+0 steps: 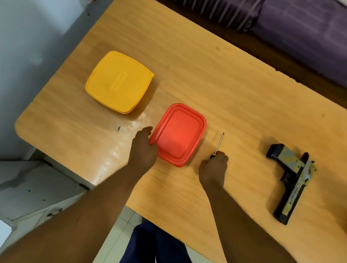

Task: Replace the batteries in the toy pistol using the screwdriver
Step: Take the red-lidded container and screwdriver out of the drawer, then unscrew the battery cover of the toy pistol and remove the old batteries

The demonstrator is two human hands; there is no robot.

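Table point(199, 68): wooden top, purple sofa behind it.
Toy pistol point(290, 181): lies flat near the right side, untouched.
Screwdriver point(219, 142): between pistol and red box, tip pointing away.
Right hand point(213, 168): fingers curled round the screwdriver's handle.
Left hand point(144, 147): gripping the red box point(179, 133) by its near-left corner.
Yellow box point(119, 81): further left, lid on.

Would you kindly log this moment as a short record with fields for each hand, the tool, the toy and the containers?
left hand: left hand grips the near-left edge of the red container
right hand: right hand closed on the handle of the screwdriver
screwdriver: tip points away from the person
toy pistol: toy pistol lies flat, untouched, to the right
yellow container: yellow container lidded, far left
surface: wooden table
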